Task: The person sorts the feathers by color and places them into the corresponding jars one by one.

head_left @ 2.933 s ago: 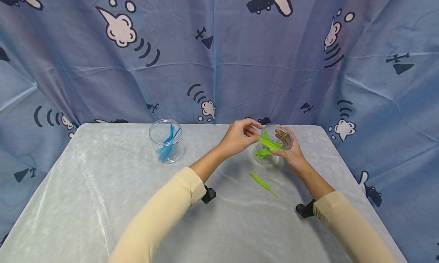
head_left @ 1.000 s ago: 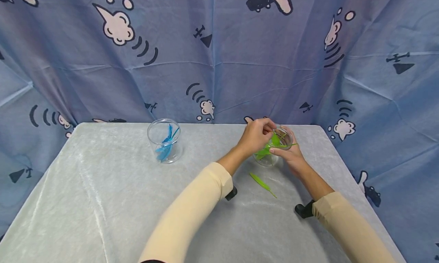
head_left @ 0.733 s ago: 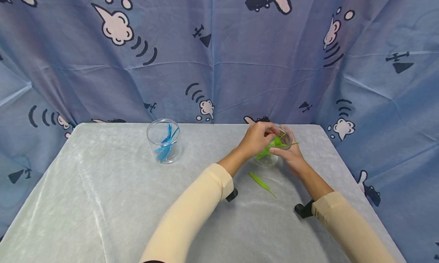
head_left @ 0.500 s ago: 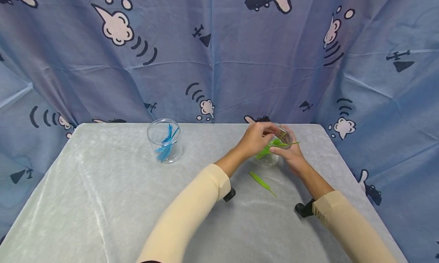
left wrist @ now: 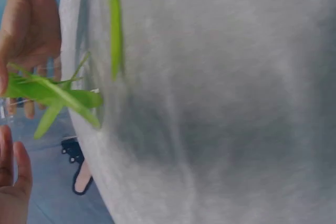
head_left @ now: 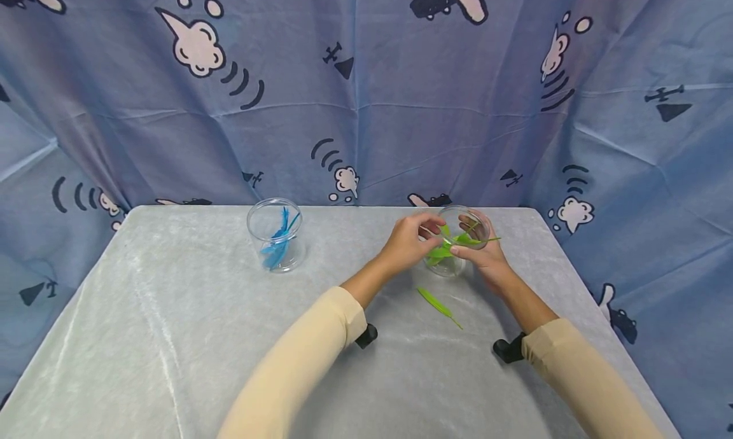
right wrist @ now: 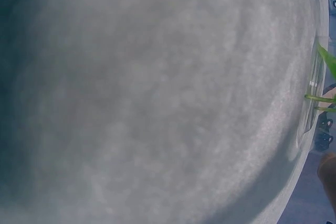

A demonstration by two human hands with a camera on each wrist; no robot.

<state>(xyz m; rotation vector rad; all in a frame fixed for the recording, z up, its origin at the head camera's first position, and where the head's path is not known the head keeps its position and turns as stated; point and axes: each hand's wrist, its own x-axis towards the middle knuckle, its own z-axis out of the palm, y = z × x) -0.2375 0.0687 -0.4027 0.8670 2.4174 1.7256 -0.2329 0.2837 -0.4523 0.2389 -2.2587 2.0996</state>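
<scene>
A clear plastic cup (head_left: 451,271) with several green feathers (head_left: 439,253) in it stands at the back right of the table, gripped by my right hand (head_left: 488,256) round its right side. One feather's quill sticks out past the rim above the right thumb. My left hand (head_left: 408,242) is just left of the rim, its fingers loosely bent and parted. In the left wrist view, the thumb and fingers of that left hand (left wrist: 13,198) hold nothing. A single green feather (head_left: 436,302) lies on the table in front of the cup.
A second clear cup (head_left: 296,257) with blue feathers (head_left: 276,251) stands at the back left. The table (head_left: 143,337) has a pale grey cloth, and a blue patterned curtain (head_left: 389,133) hangs right behind its far edge.
My left hand has lowered a green feather into the right cup, let go of it and drawn back to the left. My right hand keeps its grip on the cup.
</scene>
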